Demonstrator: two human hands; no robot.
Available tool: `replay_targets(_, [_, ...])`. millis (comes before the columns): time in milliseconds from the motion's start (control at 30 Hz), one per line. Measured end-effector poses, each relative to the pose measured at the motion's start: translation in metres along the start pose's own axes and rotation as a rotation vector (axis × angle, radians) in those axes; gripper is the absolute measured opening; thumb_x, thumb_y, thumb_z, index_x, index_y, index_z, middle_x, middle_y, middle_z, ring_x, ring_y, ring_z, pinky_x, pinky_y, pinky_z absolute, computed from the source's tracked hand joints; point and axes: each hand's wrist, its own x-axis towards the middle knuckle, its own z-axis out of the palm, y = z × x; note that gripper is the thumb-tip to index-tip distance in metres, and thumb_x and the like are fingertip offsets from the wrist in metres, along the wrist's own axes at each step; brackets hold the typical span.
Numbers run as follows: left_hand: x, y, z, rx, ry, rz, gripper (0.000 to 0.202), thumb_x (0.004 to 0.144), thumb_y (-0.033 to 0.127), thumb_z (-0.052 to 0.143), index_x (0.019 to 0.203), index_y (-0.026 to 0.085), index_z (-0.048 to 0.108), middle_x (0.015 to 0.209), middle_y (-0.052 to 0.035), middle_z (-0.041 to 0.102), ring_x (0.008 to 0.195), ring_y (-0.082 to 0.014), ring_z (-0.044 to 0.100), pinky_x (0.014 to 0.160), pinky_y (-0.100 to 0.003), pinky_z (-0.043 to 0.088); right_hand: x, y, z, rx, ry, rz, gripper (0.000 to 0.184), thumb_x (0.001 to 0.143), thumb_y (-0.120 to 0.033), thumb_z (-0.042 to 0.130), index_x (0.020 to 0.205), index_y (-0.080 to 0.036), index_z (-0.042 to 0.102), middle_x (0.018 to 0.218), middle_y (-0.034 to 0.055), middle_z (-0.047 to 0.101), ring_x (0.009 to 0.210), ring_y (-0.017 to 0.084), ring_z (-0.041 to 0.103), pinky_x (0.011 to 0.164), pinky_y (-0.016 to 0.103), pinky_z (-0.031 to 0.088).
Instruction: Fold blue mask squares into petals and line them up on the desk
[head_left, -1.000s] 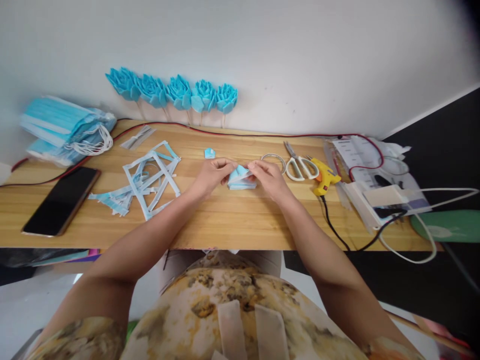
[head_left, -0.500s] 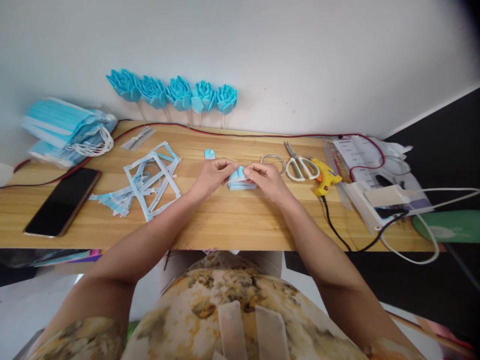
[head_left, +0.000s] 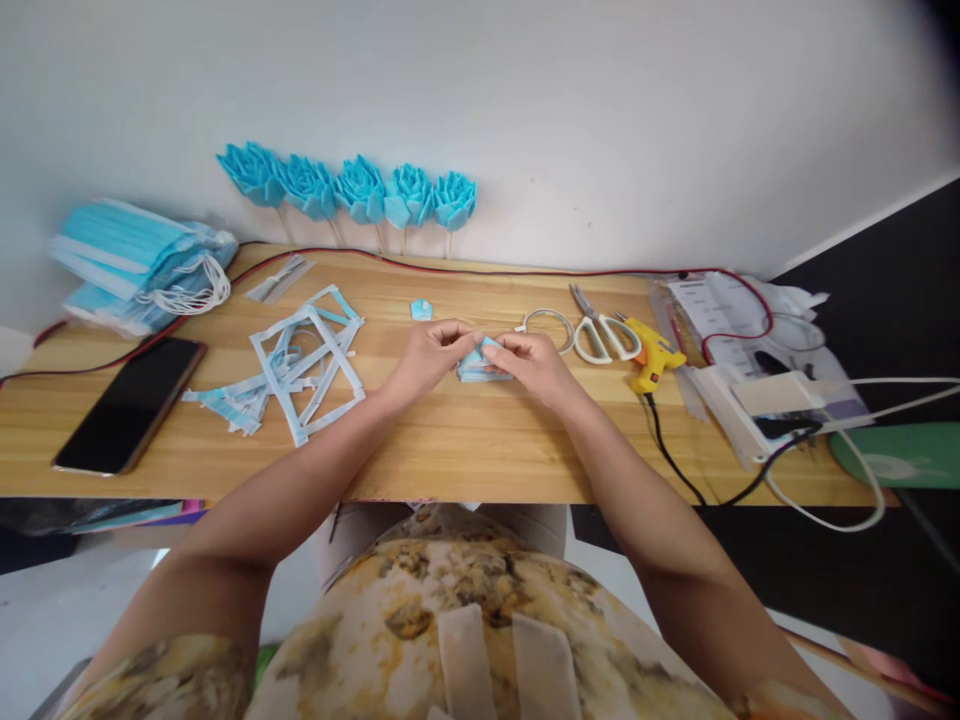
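Note:
Both hands meet over a small stack of blue mask-fabric pieces [head_left: 484, 376] on the wooden table. Between my left hand [head_left: 435, 355] and my right hand [head_left: 534, 362] is one small blue fabric piece [head_left: 475, 358], pinched by the fingers of each. Its lower part and the stack are partly covered by the fingers. A small folded blue piece [head_left: 421, 310] lies just beyond my left hand. Past my right hand are a roll of tape [head_left: 551, 313] and white-handled scissors [head_left: 604, 335].
Blue fabric flowers on sticks [head_left: 360, 190] lean on the wall. At left lie a bundle of face masks [head_left: 135, 255], a phone [head_left: 131, 405] and cut mask strips [head_left: 304, 365]. A yellow glue gun [head_left: 654, 358] and a power strip [head_left: 731, 410] with cables are at right.
The blue piece between my fingers has been folded over further, and my fingertips have drawn slightly closer together. The view has shifted a little; the other things lie as before.

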Motion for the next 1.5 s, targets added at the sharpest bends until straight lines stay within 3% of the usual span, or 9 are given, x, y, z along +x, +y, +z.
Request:
replay_targets(167, [-0.001,0.001,0.001,-0.018,-0.003,0.020,0.024,0.073,0.037,0.068,0.063,0.015,0.062,0.054,0.0034,0.050,0.051,-0.0073,0.042,0.049,-0.021,0.035,0.000,0.004,0.001,-0.029,0.011,-0.016,0.035,0.081,-0.048,0.063,0.064,-0.018,0.062,0.059,-0.0017,0.056,0.056,0.011,0.049,0.054,0.023,0.039])
replay_targets(333, [0.000,-0.003,0.001,-0.046,0.022,0.013,0.025,0.074,0.039,0.067,0.069,0.015,0.064,0.057,0.0021,0.054,0.051,-0.0076,0.045,0.048,-0.020,0.037,0.001,0.008,-0.001,0.112,0.093,0.001,0.027,0.078,-0.044,0.066,0.070,-0.019,0.061,0.063,-0.0022,0.056,0.059,0.012,0.050,0.057,0.024,0.042])
replay_targets(500, [0.001,-0.005,0.002,-0.021,-0.027,-0.018,0.027,0.073,0.041,0.066,0.066,0.015,0.061,0.061,0.0012,0.056,0.050,-0.0068,0.045,0.049,-0.020,0.040,0.003,0.006,-0.007,0.028,0.193,-0.035,0.033,0.080,-0.043,0.062,0.061,-0.019,0.051,0.057,-0.0044,0.043,0.053,0.009,0.038,0.050,0.023,0.031])
replay_targets(833, [0.002,-0.011,0.001,0.015,-0.111,-0.045,0.032,0.075,0.045,0.065,0.065,0.015,0.058,0.060,0.0005,0.057,0.053,-0.0078,0.047,0.049,-0.019,0.040,0.002,0.005,-0.004,-0.023,0.112,-0.068,0.034,0.084,-0.039,0.059,0.061,-0.019,0.045,0.058,-0.0050,0.036,0.054,0.008,0.034,0.051,0.024,0.027])
replay_targets(1067, [0.002,-0.013,0.001,0.063,-0.158,0.027,0.033,0.075,0.044,0.064,0.062,0.014,0.059,0.058,0.0013,0.054,0.053,-0.0075,0.044,0.050,-0.021,0.034,0.002,0.003,-0.002,0.052,0.165,-0.031,0.032,0.081,-0.042,0.062,0.065,-0.019,0.049,0.059,-0.0050,0.042,0.053,0.009,0.038,0.049,0.023,0.029])
replay_targets(1167, [0.002,-0.014,0.002,0.059,-0.137,0.027,0.032,0.075,0.043,0.064,0.061,0.015,0.057,0.057,0.0020,0.052,0.052,-0.0076,0.043,0.049,-0.021,0.033,0.001,0.002,-0.004,0.022,0.197,-0.060,0.036,0.085,-0.043,0.058,0.061,-0.019,0.048,0.057,-0.0043,0.043,0.054,0.009,0.040,0.051,0.023,0.031])
replay_targets(1300, [0.003,-0.013,0.001,0.058,-0.067,0.025,0.032,0.075,0.044,0.063,0.061,0.015,0.056,0.057,0.0017,0.053,0.052,-0.0080,0.044,0.050,-0.021,0.035,0.001,-0.003,-0.006,0.012,0.136,-0.104,0.041,0.090,-0.046,0.050,0.060,-0.018,0.051,0.058,-0.0023,0.048,0.058,0.011,0.046,0.056,0.025,0.035])
replay_targets(1500, [0.003,-0.013,0.001,0.058,-0.024,0.050,0.033,0.076,0.042,0.063,0.059,0.016,0.054,0.056,0.0023,0.052,0.052,-0.0077,0.044,0.051,-0.021,0.035,0.003,0.001,-0.004,0.025,0.090,-0.066,0.033,0.084,-0.042,0.060,0.062,-0.020,0.048,0.056,-0.0047,0.042,0.053,0.010,0.039,0.051,0.025,0.029])
